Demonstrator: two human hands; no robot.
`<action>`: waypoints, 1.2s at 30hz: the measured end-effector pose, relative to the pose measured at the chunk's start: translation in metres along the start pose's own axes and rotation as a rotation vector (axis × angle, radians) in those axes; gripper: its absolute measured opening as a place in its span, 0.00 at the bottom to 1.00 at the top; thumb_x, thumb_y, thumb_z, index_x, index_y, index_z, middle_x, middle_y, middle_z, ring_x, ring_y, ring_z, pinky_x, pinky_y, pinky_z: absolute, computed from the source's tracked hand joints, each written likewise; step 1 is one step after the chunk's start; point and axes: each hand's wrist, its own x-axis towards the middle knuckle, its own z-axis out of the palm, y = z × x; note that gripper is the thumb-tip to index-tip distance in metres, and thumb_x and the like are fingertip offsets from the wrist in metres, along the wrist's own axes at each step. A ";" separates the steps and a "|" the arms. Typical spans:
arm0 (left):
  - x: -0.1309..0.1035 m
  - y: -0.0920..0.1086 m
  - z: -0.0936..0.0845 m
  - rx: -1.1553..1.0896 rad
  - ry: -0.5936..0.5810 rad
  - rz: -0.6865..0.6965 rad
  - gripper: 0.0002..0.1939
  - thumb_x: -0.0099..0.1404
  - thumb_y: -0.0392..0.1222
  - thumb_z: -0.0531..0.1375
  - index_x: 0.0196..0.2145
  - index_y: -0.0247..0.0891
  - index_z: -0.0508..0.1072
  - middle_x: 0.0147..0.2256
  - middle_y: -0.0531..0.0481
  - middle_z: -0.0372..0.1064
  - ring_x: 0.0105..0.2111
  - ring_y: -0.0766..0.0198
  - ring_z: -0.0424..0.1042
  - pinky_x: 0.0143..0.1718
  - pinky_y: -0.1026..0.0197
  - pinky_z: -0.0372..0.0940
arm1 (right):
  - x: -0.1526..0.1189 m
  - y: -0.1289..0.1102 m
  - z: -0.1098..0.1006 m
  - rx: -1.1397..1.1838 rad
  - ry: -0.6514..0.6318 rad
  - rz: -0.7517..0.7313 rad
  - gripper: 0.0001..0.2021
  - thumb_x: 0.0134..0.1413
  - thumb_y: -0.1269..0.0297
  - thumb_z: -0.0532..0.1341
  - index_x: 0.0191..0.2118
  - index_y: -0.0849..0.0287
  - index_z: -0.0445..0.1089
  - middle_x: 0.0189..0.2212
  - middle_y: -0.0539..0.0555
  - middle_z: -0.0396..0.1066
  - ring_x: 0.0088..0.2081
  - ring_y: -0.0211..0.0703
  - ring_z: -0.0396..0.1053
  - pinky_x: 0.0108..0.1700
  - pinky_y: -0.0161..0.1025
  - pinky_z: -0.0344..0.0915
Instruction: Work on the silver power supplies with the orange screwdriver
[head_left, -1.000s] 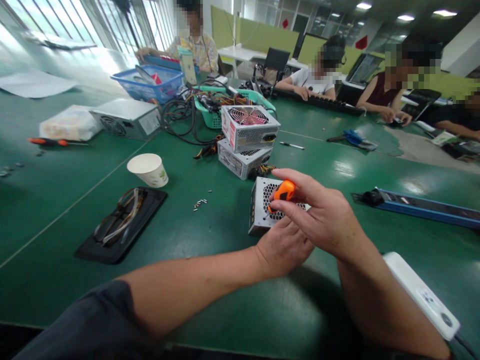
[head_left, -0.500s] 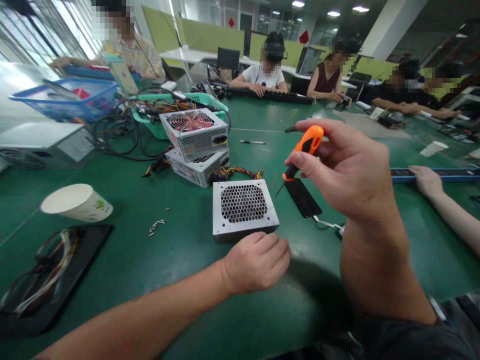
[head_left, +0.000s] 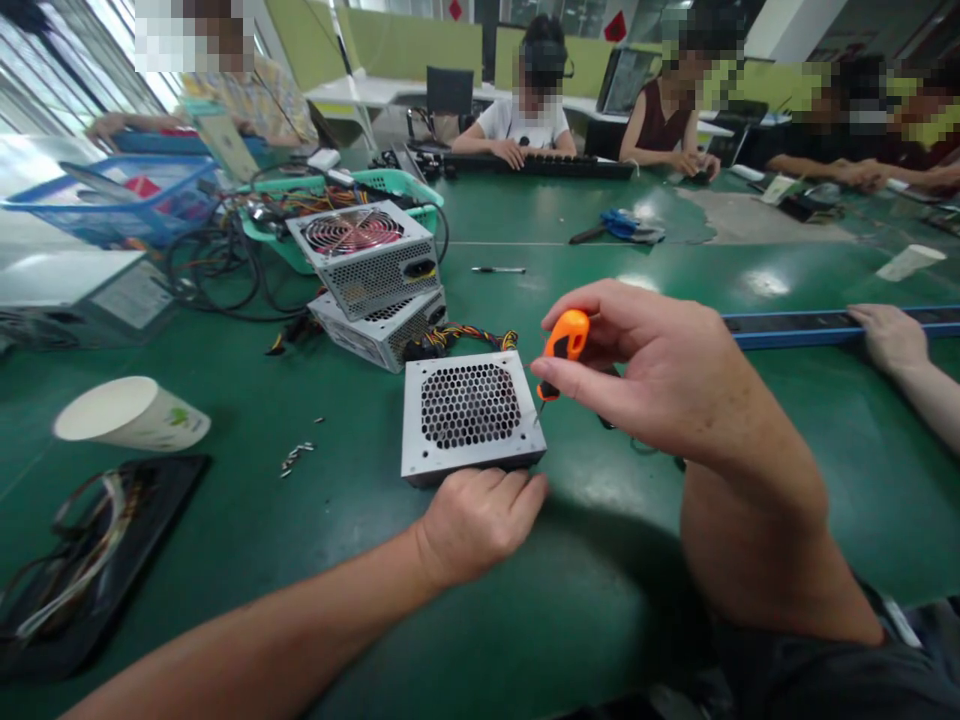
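Note:
A grey power supply [head_left: 517, 380] with a honeycomb vent lies flat on the green table in front of me. My left hand [head_left: 480, 520] is closed against its near edge, the fingertips hidden beneath. Between thumb and fingers my right hand [head_left: 630, 360] grips an orange and black screwdriver [head_left: 568, 335]. Its shaft points down by the right edge of the power supply; whether the tip touches is too small to tell. Several small screws [head_left: 297, 457] lie on the table to the left.
Two stacked power supplies [head_left: 375, 275] stand behind, before a green basket [head_left: 412, 187] of cables. At left are a paper cup [head_left: 142, 415] and a black tray [head_left: 142, 560] with wires. A pen [head_left: 499, 269] lies further back. Another person's hand [head_left: 892, 335] rests on a blue bar [head_left: 795, 328] at right.
My right hand has brought the screwdriver lower and left, closer to the power supply's right edge. My left hand stays at the near edge. The view has shifted slightly, showing blue-handled pliers further back.

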 end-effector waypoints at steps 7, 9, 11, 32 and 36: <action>0.001 0.001 0.001 -0.007 -0.013 -0.052 0.03 0.70 0.36 0.63 0.40 0.35 0.77 0.29 0.51 0.75 0.24 0.63 0.72 0.23 0.56 0.64 | -0.003 -0.011 -0.005 -0.122 -0.044 -0.075 0.11 0.58 0.58 0.68 0.45 0.54 0.75 0.34 0.48 0.78 0.31 0.39 0.76 0.34 0.37 0.71; 0.003 0.002 0.001 -0.003 -0.008 -0.062 0.03 0.71 0.37 0.63 0.39 0.35 0.77 0.29 0.52 0.74 0.24 0.62 0.72 0.22 0.56 0.64 | -0.003 -0.011 -0.005 -0.129 -0.031 -0.090 0.12 0.58 0.58 0.68 0.46 0.53 0.76 0.35 0.48 0.79 0.31 0.39 0.76 0.35 0.37 0.72; 0.004 0.002 0.000 0.000 -0.007 -0.070 0.03 0.71 0.37 0.63 0.39 0.35 0.76 0.29 0.52 0.74 0.24 0.62 0.71 0.22 0.56 0.63 | -0.003 -0.010 -0.002 -0.111 0.005 -0.094 0.13 0.59 0.57 0.69 0.48 0.53 0.76 0.35 0.47 0.79 0.31 0.39 0.76 0.35 0.36 0.72; -0.002 0.002 0.006 0.007 -0.039 -0.083 0.10 0.71 0.34 0.60 0.49 0.32 0.75 0.31 0.52 0.73 0.27 0.60 0.73 0.25 0.54 0.67 | 0.009 0.017 0.036 -0.032 0.116 -0.069 0.20 0.65 0.59 0.64 0.60 0.54 0.69 0.51 0.54 0.79 0.38 0.45 0.79 0.43 0.45 0.77; -0.003 0.007 0.006 -0.015 0.019 -0.139 0.17 0.73 0.37 0.60 0.56 0.27 0.71 0.30 0.51 0.75 0.27 0.61 0.74 0.26 0.54 0.70 | 0.006 0.010 0.031 -0.028 0.100 -0.089 0.19 0.66 0.62 0.63 0.61 0.52 0.68 0.55 0.56 0.77 0.42 0.42 0.79 0.47 0.40 0.76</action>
